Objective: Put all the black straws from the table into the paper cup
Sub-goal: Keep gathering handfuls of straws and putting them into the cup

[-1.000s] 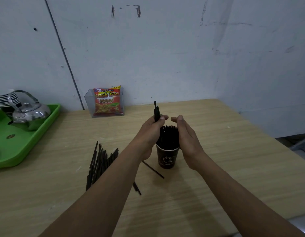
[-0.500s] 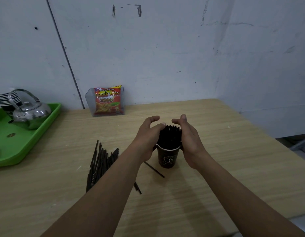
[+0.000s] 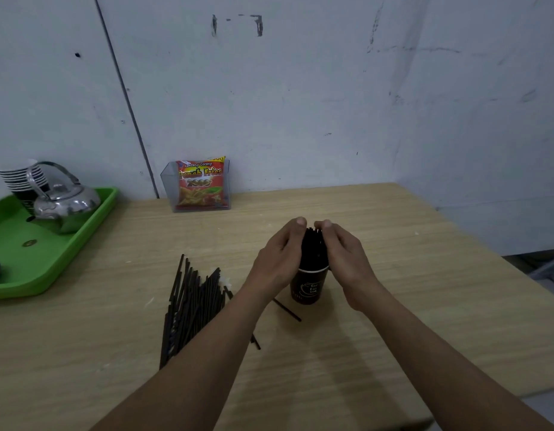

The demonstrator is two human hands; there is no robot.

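Paper cup (image 3: 309,286): dark w/ white rim & print, upright on table (image 3: 409,306), centre of view. Packed w/ black straws standing up, bundle (image 3: 313,250) sticking well above rim.

L hand (image 3: 280,259): cupped against left side of bundle, fingers curled round it, thumb tip at top.

R hand (image 3: 344,256): cupped against right side of bundle, fingers curled, thumb tip at top near the L thumb. Both hands press bundle between them; neither pinches a single straw as far as can be seen.

Loose straws (image 3: 191,303): heap flat on table, left of cup, partly under L forearm; lies roughly front-to-back. One stray straw (image 3: 287,310) just beside cup base, at an angle. Another short end (image 3: 255,342) shows by the L forearm.

Other items: green tray (image 3: 45,275) at far left, w/ metal kettle (image 3: 64,202) and stack of cups (image 3: 22,178) behind it. Clear holder (image 3: 170,188) by wall, w/ red snack packet (image 3: 201,185) in it. White wall (image 3: 300,88) behind, scuffed.
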